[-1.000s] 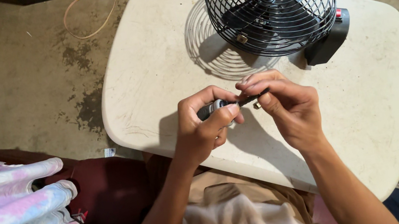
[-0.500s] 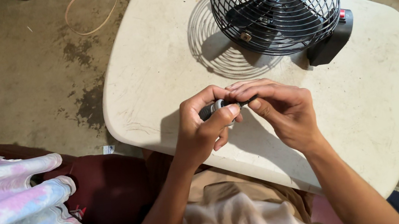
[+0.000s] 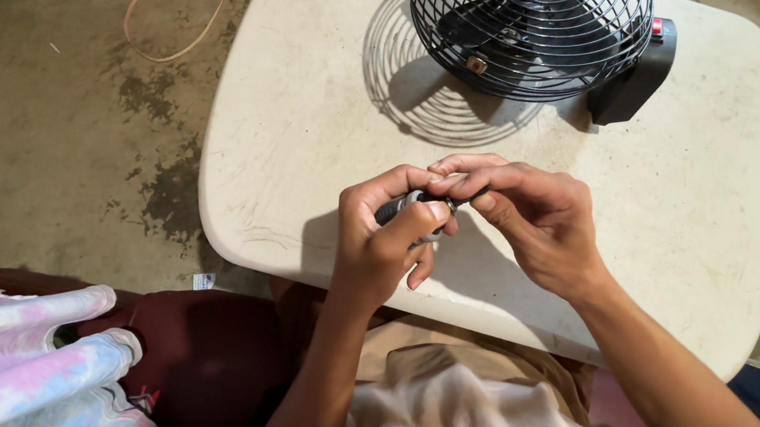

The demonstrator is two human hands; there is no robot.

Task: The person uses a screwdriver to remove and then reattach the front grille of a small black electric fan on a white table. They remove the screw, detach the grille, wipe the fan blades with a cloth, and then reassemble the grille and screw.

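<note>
The left hand (image 3: 384, 243) is curled closed around a small dark tool handle (image 3: 397, 208) with a metal collar, held just above the near part of the white table (image 3: 308, 134). The right hand (image 3: 542, 219) pinches its far end with fingertips, loosely folded. Beyond stands a black wire-caged fan (image 3: 532, 5), grille on, untouched; any work on it looks not yet begun

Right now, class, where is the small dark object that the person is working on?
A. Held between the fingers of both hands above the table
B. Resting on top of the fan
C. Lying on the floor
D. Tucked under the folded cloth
A: the left hand and right hand pinch the small dark object between them over the white table, in front of the black fan.
</note>
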